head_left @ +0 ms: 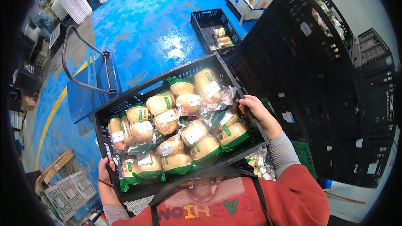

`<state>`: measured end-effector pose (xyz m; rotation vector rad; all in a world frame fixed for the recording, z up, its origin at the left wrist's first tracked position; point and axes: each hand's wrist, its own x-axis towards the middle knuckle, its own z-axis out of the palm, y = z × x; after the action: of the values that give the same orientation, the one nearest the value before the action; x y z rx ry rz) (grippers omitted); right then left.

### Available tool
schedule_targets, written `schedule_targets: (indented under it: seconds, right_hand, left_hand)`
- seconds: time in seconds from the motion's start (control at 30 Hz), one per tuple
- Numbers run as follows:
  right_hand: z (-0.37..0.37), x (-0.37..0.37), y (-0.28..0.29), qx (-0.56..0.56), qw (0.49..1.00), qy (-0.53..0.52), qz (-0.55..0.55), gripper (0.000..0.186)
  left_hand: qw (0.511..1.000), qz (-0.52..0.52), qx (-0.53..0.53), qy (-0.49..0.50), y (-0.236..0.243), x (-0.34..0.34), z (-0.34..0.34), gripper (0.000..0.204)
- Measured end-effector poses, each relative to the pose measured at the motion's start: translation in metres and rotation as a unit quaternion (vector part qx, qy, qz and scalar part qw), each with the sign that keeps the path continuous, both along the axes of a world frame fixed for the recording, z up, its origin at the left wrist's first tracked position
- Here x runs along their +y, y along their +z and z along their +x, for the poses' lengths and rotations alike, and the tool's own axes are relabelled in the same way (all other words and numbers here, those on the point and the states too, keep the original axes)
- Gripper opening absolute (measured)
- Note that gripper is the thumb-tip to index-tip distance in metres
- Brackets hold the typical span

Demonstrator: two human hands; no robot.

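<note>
I am carrying a black plastic crate (229,76) in front of my body, tilted in view. My left hand (106,168) is closed around its lower left side, its fingers partly hidden by the crate wall. On the right side, my right hand (253,106) grips the rim, fingers curled over the edge. Inside lie several clear and green plastic packs of pale yellow, potato-like vegetables (208,84), many bearing white labels. They sit in rough rows and nearly cover the crate's bottom.
Tall stacks of black crates (289,54) rise close on my right. Ahead on the blue floor (146,4) stands another black crate (204,25) with a few packs. A blue platform trolley (77,96) with a metal handle is at left, and a wooden pallet (54,167) lies lower left.
</note>
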<state>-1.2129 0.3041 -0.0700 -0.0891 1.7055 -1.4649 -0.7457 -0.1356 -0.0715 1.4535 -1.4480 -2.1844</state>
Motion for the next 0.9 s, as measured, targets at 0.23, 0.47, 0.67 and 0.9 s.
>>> schedule_targets:
  seconds: [0.23,0.47,0.67,0.9]
  right_hand:
    - [-0.088,-0.039,-0.005,0.015,0.998,0.056,-0.014,0.021]
    - [-0.2,-0.126,0.106,0.074,0.976,0.2,-0.038,0.019]
    - [-0.239,-0.164,0.276,0.176,0.938,0.297,-0.038,0.021]
    - [-0.218,-0.07,0.376,0.18,0.959,0.165,-0.144,0.026]
  left_hand:
    - [0.997,-0.011,0.004,0.082,0.015,0.039,-0.019,0.021]
    - [0.981,-0.052,-0.001,0.187,0.056,0.106,-0.048,0.02]
    - [0.948,0.051,0.085,0.302,0.122,0.114,-0.104,0.02]
    - [0.955,-0.013,0.201,0.216,0.162,0.099,-0.156,0.034]
